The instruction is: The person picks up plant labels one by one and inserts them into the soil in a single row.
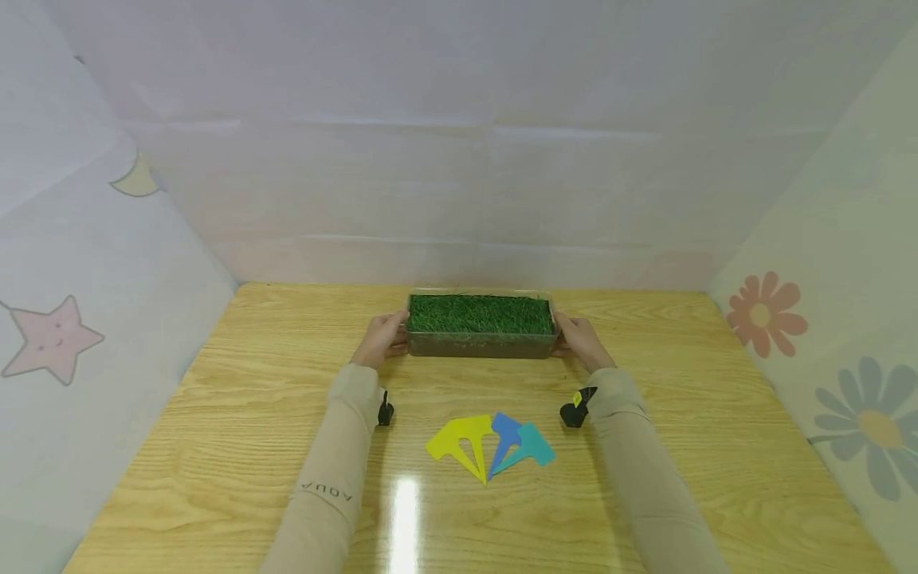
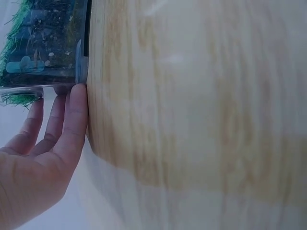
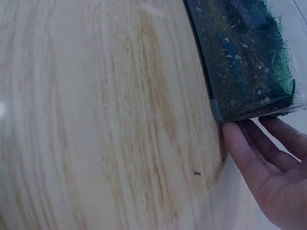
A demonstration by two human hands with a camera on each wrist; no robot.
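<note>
At the far middle of the table stands a clear plastic box (image 1: 480, 345) holding dark soil with green grass (image 1: 480, 313) on top. My left hand (image 1: 382, 338) touches its left end and my right hand (image 1: 582, 340) touches its right end. In the left wrist view, nearly straight fingers (image 2: 72, 117) lie with their tips against the end wall, the lowest at the bottom corner. Similarly, fingers (image 3: 247, 153) in the right wrist view press the opposite end wall close to the tabletop. Soil with pale specks shows through the box's side.
Several T-shaped plant labels lie fanned between my forearms: yellow labels (image 1: 473, 430), a blue label (image 1: 506, 430) and a teal label (image 1: 535, 445). The wooden table (image 1: 215, 446) meets a pale sheet (image 1: 459, 159) behind the box. Black wrist devices (image 1: 574, 413) sit at both cuffs.
</note>
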